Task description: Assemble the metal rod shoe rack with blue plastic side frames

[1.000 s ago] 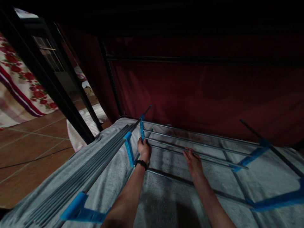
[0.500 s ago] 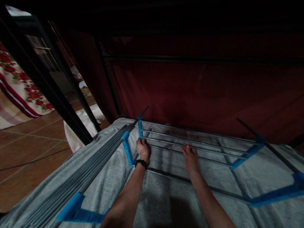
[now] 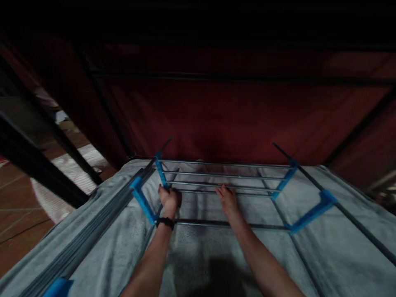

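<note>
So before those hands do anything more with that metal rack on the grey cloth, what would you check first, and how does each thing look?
1. Left hand has a grip on the rack: ok, it is closed at the rack's left end beside a blue bracket.
2. Right hand is placed on the rack: ok, it lies flat with fingers on the metal rods.
3. Fingers clear of pinch points: cannot tell, the left fingers are hidden by the dim light.
4. Rack lies flat on the grey cloth: ok.
5. Side section of rods on the left is out of the way: ok, it lies apart from both hands.
</note>
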`<action>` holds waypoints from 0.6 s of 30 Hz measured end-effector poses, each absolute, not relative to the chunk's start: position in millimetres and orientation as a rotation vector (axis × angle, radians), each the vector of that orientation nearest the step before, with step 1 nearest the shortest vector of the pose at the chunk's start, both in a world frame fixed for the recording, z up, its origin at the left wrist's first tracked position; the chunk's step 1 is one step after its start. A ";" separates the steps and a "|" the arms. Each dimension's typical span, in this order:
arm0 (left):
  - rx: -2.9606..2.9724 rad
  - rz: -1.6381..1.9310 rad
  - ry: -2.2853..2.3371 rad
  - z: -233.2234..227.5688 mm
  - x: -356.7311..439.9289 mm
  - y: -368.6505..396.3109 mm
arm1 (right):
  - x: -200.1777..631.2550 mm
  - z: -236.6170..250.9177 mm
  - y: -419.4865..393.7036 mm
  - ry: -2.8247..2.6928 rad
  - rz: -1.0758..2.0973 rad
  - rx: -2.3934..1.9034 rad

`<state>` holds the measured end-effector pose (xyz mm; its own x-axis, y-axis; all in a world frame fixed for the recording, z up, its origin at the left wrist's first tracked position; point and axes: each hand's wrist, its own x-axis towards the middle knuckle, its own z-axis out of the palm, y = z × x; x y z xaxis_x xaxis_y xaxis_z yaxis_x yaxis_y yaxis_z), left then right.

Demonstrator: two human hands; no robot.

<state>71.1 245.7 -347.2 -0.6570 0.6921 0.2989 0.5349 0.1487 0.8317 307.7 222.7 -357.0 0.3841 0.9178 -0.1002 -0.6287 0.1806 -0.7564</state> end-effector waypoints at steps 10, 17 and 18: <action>2.074 1.621 1.607 -310.4 156.4 196.2 | 352.4 -341.4 227.9 -0.200 1.130 -0.823; 2.261 1.268 1.298 -294.8 210.0 196.7 | 418.9 -341.6 210.3 -0.176 0.966 -0.818; 2.299 1.204 1.251 -290.7 222.7 196.4 | 425.2 -343.6 207.6 -0.218 0.943 -0.839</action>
